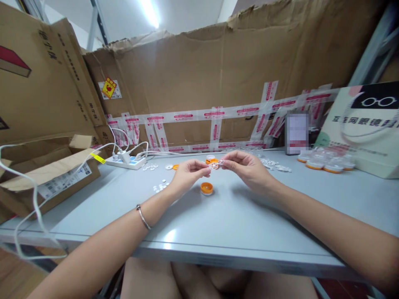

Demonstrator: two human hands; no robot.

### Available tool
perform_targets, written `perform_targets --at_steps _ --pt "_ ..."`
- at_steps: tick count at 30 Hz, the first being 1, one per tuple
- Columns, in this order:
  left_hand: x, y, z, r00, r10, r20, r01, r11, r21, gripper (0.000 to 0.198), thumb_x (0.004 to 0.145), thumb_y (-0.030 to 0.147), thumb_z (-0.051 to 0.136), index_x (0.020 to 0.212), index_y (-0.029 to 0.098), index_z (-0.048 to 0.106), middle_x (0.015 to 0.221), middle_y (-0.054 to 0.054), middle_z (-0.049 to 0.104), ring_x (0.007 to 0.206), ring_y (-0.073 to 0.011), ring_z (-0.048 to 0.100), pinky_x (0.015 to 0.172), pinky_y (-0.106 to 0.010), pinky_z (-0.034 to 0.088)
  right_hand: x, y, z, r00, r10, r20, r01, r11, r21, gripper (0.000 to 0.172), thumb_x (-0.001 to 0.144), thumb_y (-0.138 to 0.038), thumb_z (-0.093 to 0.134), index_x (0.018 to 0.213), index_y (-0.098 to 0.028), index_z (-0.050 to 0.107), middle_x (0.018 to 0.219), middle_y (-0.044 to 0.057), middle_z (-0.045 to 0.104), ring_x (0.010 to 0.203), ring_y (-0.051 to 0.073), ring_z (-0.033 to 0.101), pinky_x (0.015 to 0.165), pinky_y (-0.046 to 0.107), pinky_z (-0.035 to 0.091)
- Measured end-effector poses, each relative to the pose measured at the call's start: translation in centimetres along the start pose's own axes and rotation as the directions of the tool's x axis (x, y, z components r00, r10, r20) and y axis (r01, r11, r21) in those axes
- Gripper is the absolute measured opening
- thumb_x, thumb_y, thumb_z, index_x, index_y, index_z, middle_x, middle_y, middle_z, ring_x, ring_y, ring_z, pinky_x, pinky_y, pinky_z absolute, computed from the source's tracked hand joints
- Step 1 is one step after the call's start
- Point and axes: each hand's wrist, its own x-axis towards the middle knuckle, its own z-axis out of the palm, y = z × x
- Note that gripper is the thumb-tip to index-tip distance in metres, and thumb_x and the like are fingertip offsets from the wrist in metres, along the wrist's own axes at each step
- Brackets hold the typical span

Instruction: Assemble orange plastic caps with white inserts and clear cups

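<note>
Above the middle of the table, my left hand (pixel 193 172) pinches a small white disc with holes (pixel 213 166) by its left side. On its other side, the fingertips of my right hand (pixel 245 166) are pressed together on a small pale piece at the disc's edge; its kind is too small to make out. Just below my hands, a round orange cup with a white base (pixel 207 189) stands on the table. More orange and white round parts (pixel 212 158) lie behind my fingers, partly hidden.
Small white parts (pixel 160 186) lie left of my left hand, and white discs (pixel 276 165) at the back right. Clear domed orange-based containers (pixel 330 160) stand before a paper bag (pixel 368 128). A power strip (pixel 126 161), an open carton (pixel 50 178) and loose cables are at left; a phone (pixel 297 132) leans behind.
</note>
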Motion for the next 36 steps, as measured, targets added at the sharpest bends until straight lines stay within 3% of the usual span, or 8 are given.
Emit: perform_targets --at_steps 3,7,20,36 --pt "0.00 -0.06 -0.02 1.000 0.008 0.010 -0.007 1.000 0.000 0.018 0.063 0.023 0.073 0.071 0.012 0.061 0.068 -0.003 0.067 0.064 -0.0124 0.063 0.068 -0.027 0.049 0.03 -0.10 0.03 0.997 0.074 0.016 -0.073 0.997 -0.039 0.026 0.059 -0.040 0.075 0.077 -0.022 0.067 0.074 0.000 0.066 0.065 0.013 0.055 0.072 0.034 0.045" --pt "0.01 -0.20 -0.12 0.999 0.016 0.042 -0.016 1.000 -0.002 0.019 0.064 0.024 0.073 0.072 0.012 0.061 0.070 -0.003 0.067 0.066 -0.0130 0.063 0.069 -0.027 0.049 -0.23 -0.32 0.33 0.989 0.125 0.081 -0.114 0.984 -0.137 0.025 0.059 -0.039 0.074 0.076 -0.021 0.069 0.079 0.002 0.068 0.073 0.015 0.056 0.077 0.034 0.043" --pt "-0.04 -0.39 -0.09 0.997 0.027 0.071 -0.028 1.000 0.007 0.017 0.066 0.024 0.071 0.074 0.012 0.062 0.072 -0.003 0.066 0.068 -0.0130 0.064 0.073 -0.030 0.049 -0.37 -0.42 0.64 0.990 0.123 -0.063 -0.130 0.983 -0.133 0.024 0.054 -0.036 0.077 0.068 -0.019 0.067 0.072 0.002 0.066 0.067 0.015 0.054 0.071 0.034 0.043" --pt "-0.19 -0.37 0.16 0.996 0.058 0.073 -0.062 0.997 0.052 0.015 0.067 0.022 0.070 0.074 0.012 0.061 0.073 -0.003 0.066 0.069 -0.0128 0.064 0.072 -0.029 0.050 -0.21 0.37 0.68 0.991 0.112 -0.078 -0.121 0.986 -0.117 0.030 0.052 -0.040 0.077 0.069 -0.018 0.067 0.072 0.002 0.066 0.065 0.013 0.052 0.066 0.031 0.041"
